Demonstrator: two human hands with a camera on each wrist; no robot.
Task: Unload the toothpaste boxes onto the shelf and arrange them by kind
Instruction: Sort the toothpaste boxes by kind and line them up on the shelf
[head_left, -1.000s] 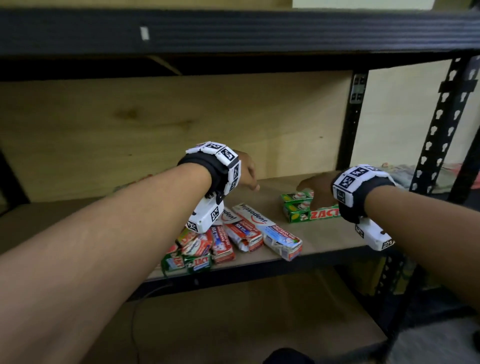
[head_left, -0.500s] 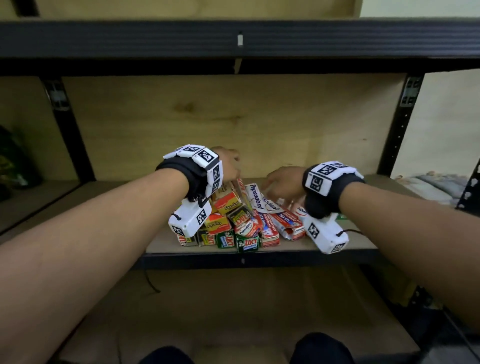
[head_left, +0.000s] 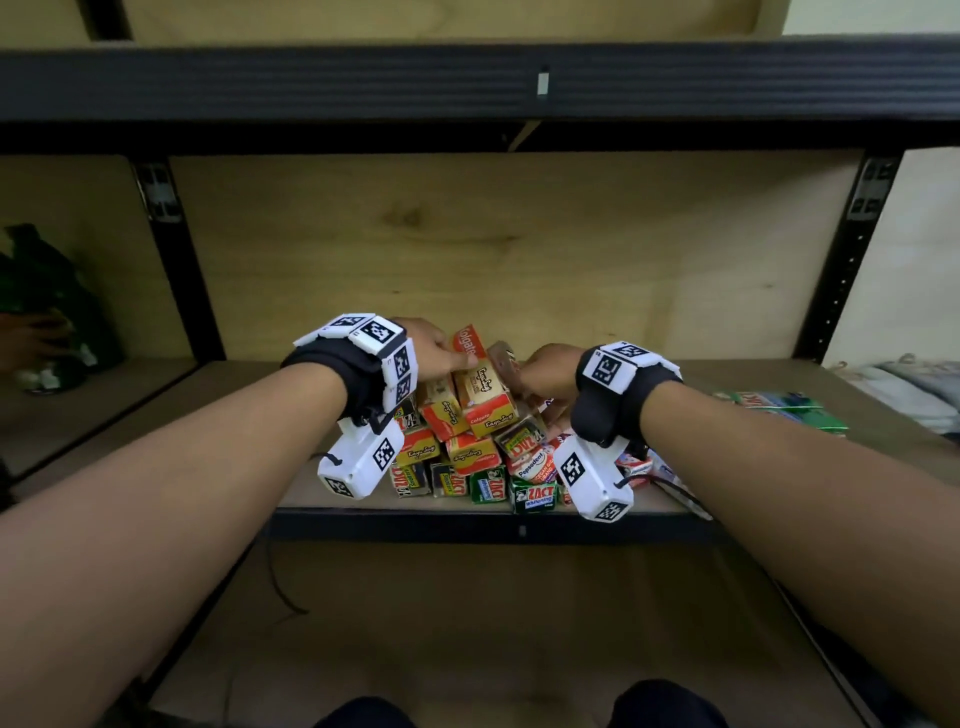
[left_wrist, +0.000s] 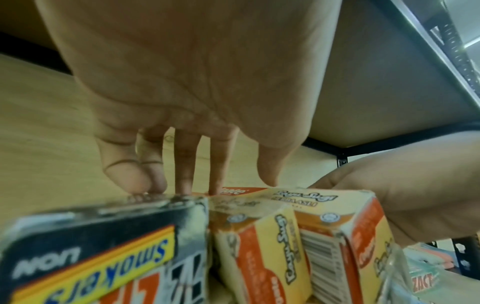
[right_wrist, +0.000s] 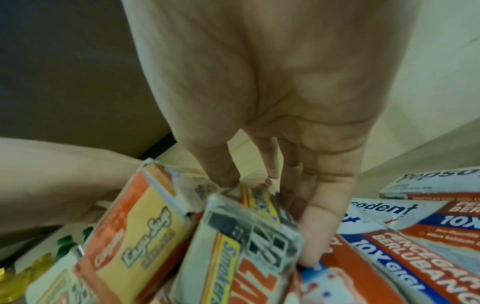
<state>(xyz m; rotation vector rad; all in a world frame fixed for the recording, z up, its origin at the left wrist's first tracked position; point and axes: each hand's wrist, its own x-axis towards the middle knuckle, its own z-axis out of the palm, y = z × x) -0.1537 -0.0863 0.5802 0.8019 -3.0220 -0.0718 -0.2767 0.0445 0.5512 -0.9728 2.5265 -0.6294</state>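
A heap of toothpaste boxes lies mid-shelf: yellow-orange Colgate boxes, black and green Zact boxes, white Pepsodent boxes. My left hand rests on top of the heap. In the left wrist view its straight fingers touch the far ends of a black Zact Smokers box and the Colgate boxes. My right hand pinches another Zact Smokers box between thumb and fingers at the top of the heap. Two green Zact boxes lie apart at the right.
The shelf board is bare left of the heap. A black beam runs overhead, with black uprights at the sides. A lower shelf lies below. A dark green bag sits far left, folded cloth far right.
My right hand has left the green Zact boxes, moved left to the heap and taken hold of a Zact Smokers box. My left hand has settled on the top of the heap.
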